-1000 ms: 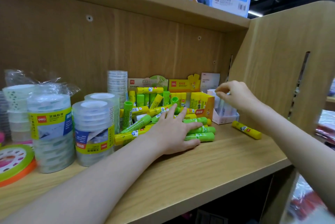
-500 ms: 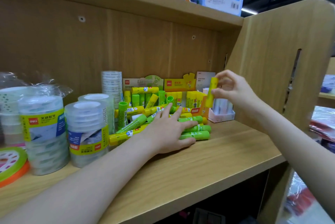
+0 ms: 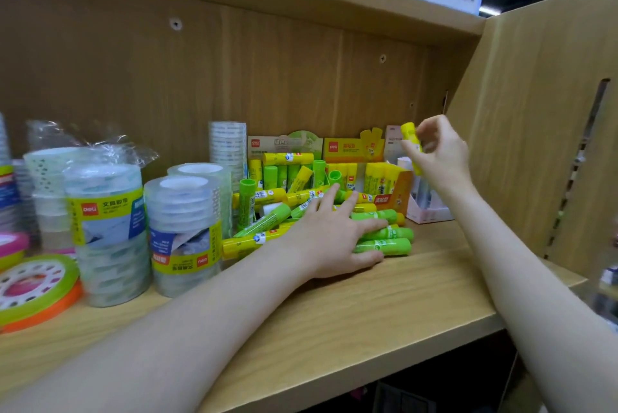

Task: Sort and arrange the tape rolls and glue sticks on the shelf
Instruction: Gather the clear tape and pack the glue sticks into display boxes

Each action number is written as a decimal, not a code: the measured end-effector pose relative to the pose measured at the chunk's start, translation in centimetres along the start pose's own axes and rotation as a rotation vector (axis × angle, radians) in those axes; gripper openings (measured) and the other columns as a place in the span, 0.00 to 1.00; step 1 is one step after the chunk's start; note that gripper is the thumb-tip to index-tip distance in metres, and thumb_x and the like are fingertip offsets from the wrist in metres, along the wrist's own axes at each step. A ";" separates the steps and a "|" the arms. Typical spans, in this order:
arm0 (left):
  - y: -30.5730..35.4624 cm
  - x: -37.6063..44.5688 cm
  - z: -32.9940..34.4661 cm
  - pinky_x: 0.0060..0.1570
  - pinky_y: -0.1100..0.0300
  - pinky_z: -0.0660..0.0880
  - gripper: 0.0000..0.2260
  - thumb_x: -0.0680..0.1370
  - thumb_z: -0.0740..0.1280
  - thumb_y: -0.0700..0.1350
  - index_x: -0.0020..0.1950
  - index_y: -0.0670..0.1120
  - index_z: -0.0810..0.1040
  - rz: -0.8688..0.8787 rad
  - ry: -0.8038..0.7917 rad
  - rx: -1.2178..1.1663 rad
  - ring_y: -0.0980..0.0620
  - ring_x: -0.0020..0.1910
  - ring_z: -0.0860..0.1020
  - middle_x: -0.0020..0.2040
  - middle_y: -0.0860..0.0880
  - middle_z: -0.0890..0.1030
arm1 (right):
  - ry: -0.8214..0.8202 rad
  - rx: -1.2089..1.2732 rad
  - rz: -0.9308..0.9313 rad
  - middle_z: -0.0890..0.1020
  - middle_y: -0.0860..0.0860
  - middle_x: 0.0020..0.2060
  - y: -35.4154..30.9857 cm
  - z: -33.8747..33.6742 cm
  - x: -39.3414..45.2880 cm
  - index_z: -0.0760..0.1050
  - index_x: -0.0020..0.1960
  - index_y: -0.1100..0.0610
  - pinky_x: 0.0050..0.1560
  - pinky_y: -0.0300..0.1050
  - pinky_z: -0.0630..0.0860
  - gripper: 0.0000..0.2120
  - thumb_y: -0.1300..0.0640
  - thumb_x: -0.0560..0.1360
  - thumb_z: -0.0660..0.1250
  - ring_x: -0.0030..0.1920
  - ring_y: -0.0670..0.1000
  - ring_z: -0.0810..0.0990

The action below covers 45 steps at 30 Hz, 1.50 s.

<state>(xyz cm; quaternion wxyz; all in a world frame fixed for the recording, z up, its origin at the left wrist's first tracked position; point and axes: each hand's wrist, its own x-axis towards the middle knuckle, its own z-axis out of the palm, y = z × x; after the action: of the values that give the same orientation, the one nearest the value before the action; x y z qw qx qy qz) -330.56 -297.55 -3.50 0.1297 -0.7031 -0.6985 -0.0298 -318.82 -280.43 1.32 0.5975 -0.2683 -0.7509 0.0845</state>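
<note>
Reaching in over the front edge of the wooden shelf (image 3: 384, 305), both bare forearms stretch toward the back. Nearest on the left lie flat rings of coloured tape (image 3: 36, 285), green over orange, with a pink one behind. Just beyond them stand wrapped stacks of clear tape rolls (image 3: 182, 235), two at the front with yellow labels and more behind, one under loose crinkled plastic.

The left hand (image 3: 334, 238) lies palm down with fingers spread and straight across a loose pile of glue sticks (image 3: 277, 212), green and yellow, lying every which way; the thumb rests on the board beside the green ones (image 3: 388, 242) at the pile's right edge.

Further in and higher, the right hand (image 3: 438, 155) pinches a single yellow glue stick (image 3: 412, 141) between thumb and curled fingers, holding it tilted in the air above a pale box (image 3: 428, 208) of white sticks. Between that box and the pile sits an orange and yellow display carton (image 3: 388, 178) with yellow sticks standing upright. Against the back panel, a tall column of clear tape (image 3: 227, 148) rises.
</note>
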 end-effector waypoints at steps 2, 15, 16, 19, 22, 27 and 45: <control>0.1 0.0 0.1 0.72 0.43 0.44 0.25 0.78 0.53 0.64 0.74 0.65 0.52 -0.001 0.000 0.002 0.40 0.75 0.38 0.78 0.45 0.44 | -0.108 -0.065 -0.045 0.77 0.53 0.45 0.4 0.0 -0.4 0.77 0.48 0.61 0.44 0.40 0.69 0.07 0.61 0.71 0.71 0.44 0.48 0.72; 0.1 0.0 -0.1 0.72 0.42 0.45 0.25 0.78 0.53 0.64 0.74 0.64 0.53 -0.002 0.009 -0.001 0.40 0.75 0.39 0.78 0.45 0.45 | -0.158 0.062 0.022 0.75 0.52 0.38 0.1 0.0 -0.6 0.66 0.55 0.56 0.36 0.31 0.70 0.19 0.62 0.70 0.72 0.35 0.43 0.74; 0.1 0.0 -0.1 0.72 0.42 0.45 0.25 0.78 0.53 0.64 0.74 0.64 0.53 -0.001 0.011 -0.001 0.40 0.75 0.39 0.78 0.45 0.45 | -0.123 0.068 0.006 0.75 0.51 0.36 0.0 0.1 -0.6 0.64 0.54 0.55 0.35 0.28 0.70 0.21 0.62 0.69 0.73 0.32 0.39 0.74; 0.1 0.0 0.0 0.71 0.41 0.45 0.25 0.78 0.53 0.64 0.74 0.64 0.53 -0.001 0.008 0.004 0.40 0.75 0.39 0.78 0.45 0.45 | -0.088 -0.028 -0.064 0.76 0.52 0.37 -0.1 0.3 -0.6 0.64 0.49 0.56 0.36 0.32 0.71 0.19 0.61 0.68 0.75 0.30 0.40 0.73; 0.1 0.0 0.0 0.71 0.41 0.45 0.25 0.78 0.53 0.64 0.74 0.64 0.53 -0.001 0.008 0.006 0.40 0.75 0.39 0.78 0.45 0.45 | -0.237 -0.291 -0.053 0.74 0.55 0.43 0.4 1.2 -1.0 0.71 0.50 0.59 0.42 0.43 0.67 0.15 0.57 0.69 0.73 0.40 0.52 0.71; 0.2 0.0 0.0 0.72 0.42 0.45 0.25 0.78 0.53 0.64 0.74 0.64 0.52 -0.001 0.011 0.008 0.40 0.75 0.39 0.78 0.45 0.45 | -0.310 -0.477 -0.058 0.75 0.56 0.51 0.3 2.0 -1.3 0.76 0.50 0.60 0.54 0.49 0.66 0.11 0.54 0.72 0.70 0.55 0.58 0.69; 0.1 0.2 0.3 0.72 0.43 0.45 0.25 0.78 0.53 0.64 0.74 0.64 0.52 -0.002 0.013 0.016 0.41 0.75 0.39 0.77 0.41 0.48 | -0.673 -0.065 -0.257 0.82 0.45 0.44 -0.9 1.7 -2.2 0.81 0.51 0.55 0.46 0.25 0.66 0.08 0.59 0.72 0.70 0.44 0.34 0.75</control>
<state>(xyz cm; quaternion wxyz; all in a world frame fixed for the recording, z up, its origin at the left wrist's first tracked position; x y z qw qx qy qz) -330.53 -297.33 -3.73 0.1399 -0.7012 -0.6985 -0.0289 -320.34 -282.00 -0.62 0.3136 -0.1477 -0.9355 0.0686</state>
